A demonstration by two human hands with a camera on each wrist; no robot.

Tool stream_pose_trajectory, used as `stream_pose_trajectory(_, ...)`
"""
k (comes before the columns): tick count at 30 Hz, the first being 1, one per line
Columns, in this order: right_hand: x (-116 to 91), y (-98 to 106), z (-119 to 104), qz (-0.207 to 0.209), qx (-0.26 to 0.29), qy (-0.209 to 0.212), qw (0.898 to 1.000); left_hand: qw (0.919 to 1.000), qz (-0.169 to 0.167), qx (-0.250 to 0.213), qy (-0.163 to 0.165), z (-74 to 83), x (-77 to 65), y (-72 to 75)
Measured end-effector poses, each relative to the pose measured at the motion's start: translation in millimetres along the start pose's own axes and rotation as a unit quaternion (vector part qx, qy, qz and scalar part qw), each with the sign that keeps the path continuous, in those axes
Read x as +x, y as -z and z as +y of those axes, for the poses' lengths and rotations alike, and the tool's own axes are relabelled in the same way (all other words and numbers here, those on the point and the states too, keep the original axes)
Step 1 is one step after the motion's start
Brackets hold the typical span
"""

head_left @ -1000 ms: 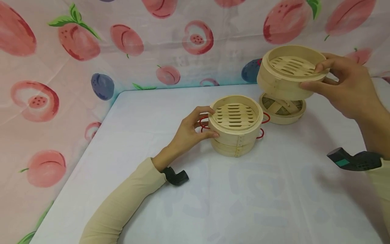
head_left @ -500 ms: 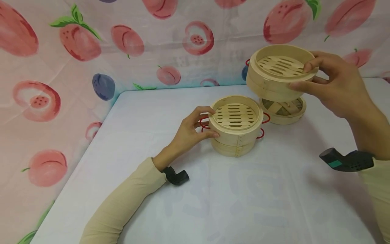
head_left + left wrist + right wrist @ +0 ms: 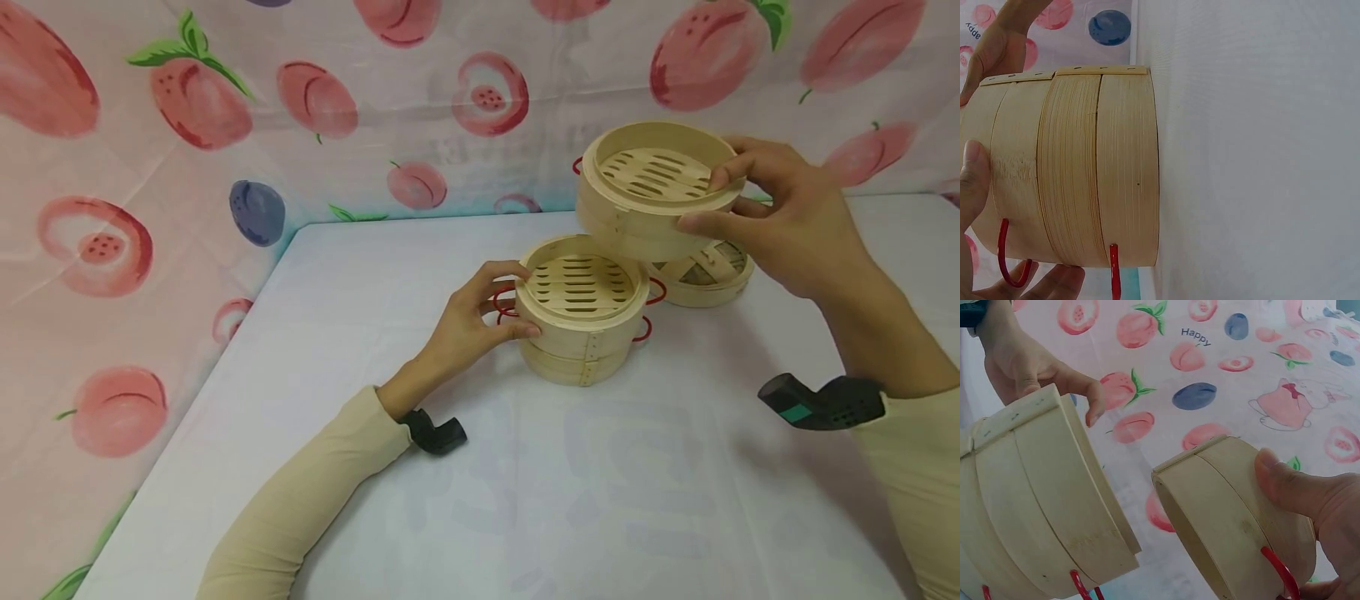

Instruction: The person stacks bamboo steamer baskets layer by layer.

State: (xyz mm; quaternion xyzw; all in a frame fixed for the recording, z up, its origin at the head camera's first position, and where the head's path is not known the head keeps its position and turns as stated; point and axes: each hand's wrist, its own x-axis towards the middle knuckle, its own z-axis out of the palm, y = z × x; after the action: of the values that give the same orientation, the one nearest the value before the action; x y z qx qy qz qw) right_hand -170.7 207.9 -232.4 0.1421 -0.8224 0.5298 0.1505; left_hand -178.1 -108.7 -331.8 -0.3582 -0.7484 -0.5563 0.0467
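Note:
Two bamboo steamer baskets with red side loops form a stack (image 3: 562, 342) on the table, its slatted inside facing up. My left hand (image 3: 467, 321) grips the stack's left side, thumb on the outer wall and fingers by the rim. Above and behind the stack, my right hand (image 3: 798, 221) holds another bamboo steamer basket (image 3: 626, 227) by its right side, slightly tilted. In the right wrist view a gap separates the held basket (image 3: 1229, 506) from the stack (image 3: 1035, 494). The left wrist view has the left thumb (image 3: 972, 184) against the upper basket.
A round woven bamboo lid (image 3: 697, 292) lies behind and to the right of the stack, partly hidden by the held basket. The white-covered table (image 3: 637, 492) meets a fruit-print cloth (image 3: 420, 92) at the back and left.
My right hand has carried its steamer basket left and slightly down, from above the lid to over the stack's back right. The left hand and the stack stay in place.

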Motion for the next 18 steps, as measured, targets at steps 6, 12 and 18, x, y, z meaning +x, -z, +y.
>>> stream_pose_trajectory(6, -3, -6, 0, -0.015, 0.003, 0.002, 1.000, 1.0000, 0.005, 0.000, 0.001, 0.3, 0.0, -0.7)
stream_pose_trajectory(12, -8, -12, 0, -0.042, -0.003, -0.006, 0.999, 1.0000, 0.008, 0.000, -0.001, 0.6, 1.1, -1.0)
stream_pose_trajectory(18, -11, -18, -1, -0.069, -0.011, -0.022, 0.997, 0.9997, 0.019, -0.009, -0.008, 0.7, 1.8, -1.0)
